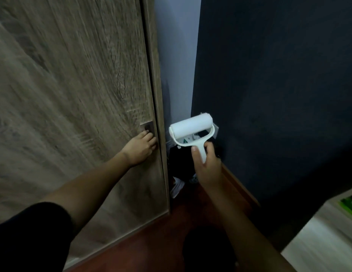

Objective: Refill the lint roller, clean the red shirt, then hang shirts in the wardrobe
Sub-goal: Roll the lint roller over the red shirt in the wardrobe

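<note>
A tall wood-grain wardrobe door (76, 95) fills the left of the head view. My left hand (140, 147) reaches to its right edge, with the fingertips hooked in the small recessed metal handle (146, 126). My right hand (207, 165) grips the white handle of the lint roller (191, 125), whose white roll points up and away from me. No shirt is in view.
A dark blue wall (279, 85) stands on the right, with a pale wall strip (177, 55) between it and the wardrobe. Dark and white items (181, 179) lie on the red-brown floor (151, 242) in the corner. A light surface with a green object (350, 205) sits at lower right.
</note>
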`<state>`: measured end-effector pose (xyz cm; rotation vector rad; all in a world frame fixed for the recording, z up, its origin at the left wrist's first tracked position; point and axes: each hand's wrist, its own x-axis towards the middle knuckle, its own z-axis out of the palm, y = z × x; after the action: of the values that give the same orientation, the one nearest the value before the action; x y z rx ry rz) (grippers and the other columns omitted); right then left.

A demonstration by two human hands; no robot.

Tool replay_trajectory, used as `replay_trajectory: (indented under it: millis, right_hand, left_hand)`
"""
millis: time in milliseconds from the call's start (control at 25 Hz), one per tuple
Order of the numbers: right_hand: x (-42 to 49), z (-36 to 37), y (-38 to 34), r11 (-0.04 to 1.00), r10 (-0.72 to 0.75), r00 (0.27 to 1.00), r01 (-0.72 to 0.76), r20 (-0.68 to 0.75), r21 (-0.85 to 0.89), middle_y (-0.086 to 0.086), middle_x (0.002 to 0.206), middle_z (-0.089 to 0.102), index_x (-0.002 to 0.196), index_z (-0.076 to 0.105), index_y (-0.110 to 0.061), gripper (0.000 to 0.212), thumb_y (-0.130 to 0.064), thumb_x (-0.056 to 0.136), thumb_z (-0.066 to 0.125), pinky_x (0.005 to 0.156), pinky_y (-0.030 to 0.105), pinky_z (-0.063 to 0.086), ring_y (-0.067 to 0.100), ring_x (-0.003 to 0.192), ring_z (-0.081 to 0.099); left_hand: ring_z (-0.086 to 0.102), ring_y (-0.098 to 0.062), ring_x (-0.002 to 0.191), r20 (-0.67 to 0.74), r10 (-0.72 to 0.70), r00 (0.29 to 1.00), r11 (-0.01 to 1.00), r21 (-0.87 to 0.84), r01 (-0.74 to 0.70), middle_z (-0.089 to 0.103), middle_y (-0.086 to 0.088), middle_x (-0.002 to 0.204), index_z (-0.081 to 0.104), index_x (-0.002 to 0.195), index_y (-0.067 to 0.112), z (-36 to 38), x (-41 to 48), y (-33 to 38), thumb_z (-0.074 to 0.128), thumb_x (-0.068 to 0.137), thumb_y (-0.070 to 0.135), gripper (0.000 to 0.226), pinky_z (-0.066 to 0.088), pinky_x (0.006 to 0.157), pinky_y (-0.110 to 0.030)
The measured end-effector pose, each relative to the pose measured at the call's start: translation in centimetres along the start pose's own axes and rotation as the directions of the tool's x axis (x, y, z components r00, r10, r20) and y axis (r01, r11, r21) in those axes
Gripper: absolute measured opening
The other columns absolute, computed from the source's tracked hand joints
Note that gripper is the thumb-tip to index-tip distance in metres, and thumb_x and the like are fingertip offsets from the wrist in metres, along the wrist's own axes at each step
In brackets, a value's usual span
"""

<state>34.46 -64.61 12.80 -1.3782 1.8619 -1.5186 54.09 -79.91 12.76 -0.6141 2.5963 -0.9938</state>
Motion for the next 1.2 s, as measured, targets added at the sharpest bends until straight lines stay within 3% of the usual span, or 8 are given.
replay_trajectory:
  millis: [120,240,680,800,960,1040,1200]
  right_hand:
    - [0.5,2.0,-1.1,1.0,0.001,1.0,-0.001,-0.014,0.02,-0.004,0.08,0.065,0.097,0.05,-0.019,0.027,-0.044,0.088,0.048,0.058,0.021,0.048,0.002,0.069,0.061]
    - [0.5,4.1,-2.1,1.0,-0.024,0.999,0.024,-0.021,0.007,-0.008,0.075,0.062,0.097,0.05,-0.02,0.026,-0.044,0.088,0.047,0.054,0.013,0.044,0.0,0.065,0.06]
    - [-1.3,11.8,-8.1,0.987,-0.143,0.985,0.135,0.092,0.083,-0.022,0.072,0.055,0.102,0.052,-0.017,0.022,-0.036,0.091,0.052,0.057,0.002,0.04,-0.02,0.071,0.054]
    - [-1.8,14.3,-10.0,0.982,-0.136,0.985,0.12,0.107,0.145,-0.018,0.067,0.056,0.1,0.052,-0.015,0.022,-0.035,0.09,0.054,0.053,0.016,0.04,-0.01,0.063,0.057]
    - [-2.9,17.5,-12.1,0.969,-0.189,0.967,0.156,0.168,0.192,-0.008,0.067,0.062,0.098,0.049,-0.016,0.032,-0.046,0.087,0.05,0.057,0.032,0.049,0.013,0.062,0.062]
    - [-3.3,18.7,-13.3,0.963,-0.211,0.958,0.17,0.193,0.207,-0.005,0.067,0.062,0.098,0.049,-0.015,0.031,-0.044,0.087,0.049,0.057,0.031,0.047,0.018,0.062,0.062]
    - [-3.7,20.7,-15.4,0.962,-0.215,0.943,0.16,0.253,0.222,0.001,0.074,0.062,0.102,0.05,-0.011,0.027,-0.036,0.091,0.052,0.057,0.026,0.036,0.02,0.065,0.058]
  left_hand:
    - [0.057,-0.023,0.07,-0.033,0.049,0.998,0.999,0.007,-0.048,0.065,-0.003,0.076,0.073,0.072,0.012,-0.1,-0.2,0.0,0.035,0.079,0.018,0.038,0.035,0.073,-0.033]
    - [0.057,-0.022,0.069,-0.095,0.063,0.993,0.998,0.003,-0.063,0.064,-0.003,0.072,0.07,0.064,0.014,0.1,-0.9,-0.5,0.035,0.077,0.019,0.037,0.027,0.064,-0.033]
    - [0.041,-0.024,0.078,-0.06,-0.125,0.99,0.992,-0.017,0.124,0.062,-0.006,0.071,0.067,0.062,0.01,4.0,-14.6,-0.8,0.038,0.079,0.019,0.035,0.023,0.062,-0.033]
    - [0.039,-0.024,0.08,0.018,-0.173,0.985,0.985,-0.009,0.173,0.064,-0.006,0.076,0.068,0.066,0.008,4.8,-19.2,-1.1,0.04,0.08,0.019,0.033,0.024,0.063,-0.034]
    - [0.039,-0.023,0.078,0.234,-0.215,0.948,0.976,0.016,0.217,0.062,-0.004,0.076,0.068,0.066,0.011,5.5,-25.5,-1.6,0.055,0.076,0.023,0.02,0.026,0.064,-0.034]
    - [0.039,-0.023,0.077,0.316,-0.241,0.918,0.968,0.007,0.252,0.061,-0.004,0.075,0.068,0.064,0.011,5.8,-28.5,-1.9,0.059,0.073,0.023,0.017,0.027,0.064,-0.034]
    - [0.049,-0.025,0.07,0.408,-0.36,0.839,0.921,0.013,0.389,0.06,-0.006,0.071,0.066,0.06,0.008,6.0,-33.8,-2.1,0.043,0.076,0.018,0.03,0.028,0.067,-0.035]
